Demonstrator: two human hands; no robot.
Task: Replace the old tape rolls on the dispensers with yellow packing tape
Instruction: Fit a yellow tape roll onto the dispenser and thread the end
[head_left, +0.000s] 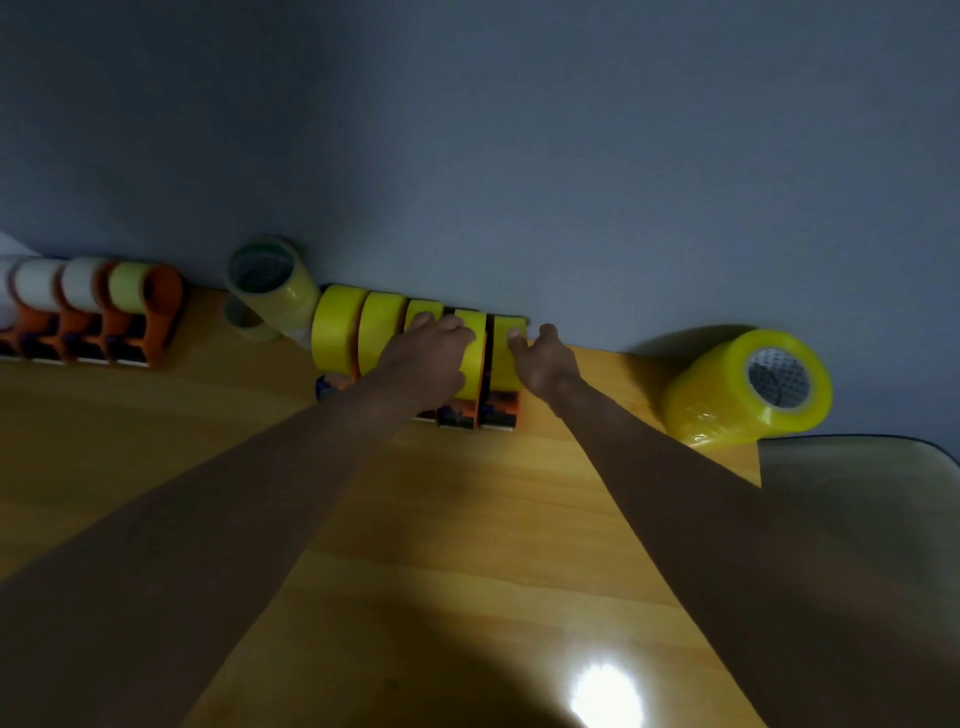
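Glossy wooden table, hands against blue-grey wall

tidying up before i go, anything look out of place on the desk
Mostly neat: dispensers stand in rows by the wall. The pale tape pack leans tilted against the wall, a loose roll beneath it.

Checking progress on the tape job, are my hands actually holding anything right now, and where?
The left hand lies over the tops of the yellow tape rolls on the dispensers; a grip cannot be told. The right hand touches the end roll's side, fingers loose.
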